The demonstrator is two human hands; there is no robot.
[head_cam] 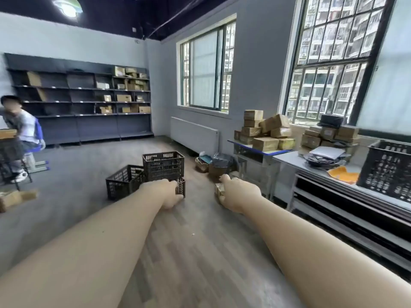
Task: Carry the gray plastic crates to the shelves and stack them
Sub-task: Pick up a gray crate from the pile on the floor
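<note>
Two dark gray crates (pixel 163 165) stand stacked on the floor ahead, with a third crate (pixel 124 182) tilted against their left side. Both my arms reach forward. My left hand (pixel 170 193) hangs in front of the lower stacked crate (pixel 181 187) and hides most of it; its fingers curl loosely and I see nothing in them. My right hand (pixel 239 194) grips a small brown parcel (pixel 219 190). Another gray crate (pixel 387 170) sits on the table at the right. The dark shelves (pixel 89 96) line the far wall, partly filled with cardboard boxes.
A person (pixel 20 134) sits at the far left beside a desk. Stacked cardboard parcels (pixel 264 132) cover a small table under the windows. Boxes and bags (pixel 213 165) lie on the floor by the radiator. A long table (pixel 315 165) runs along the right.
</note>
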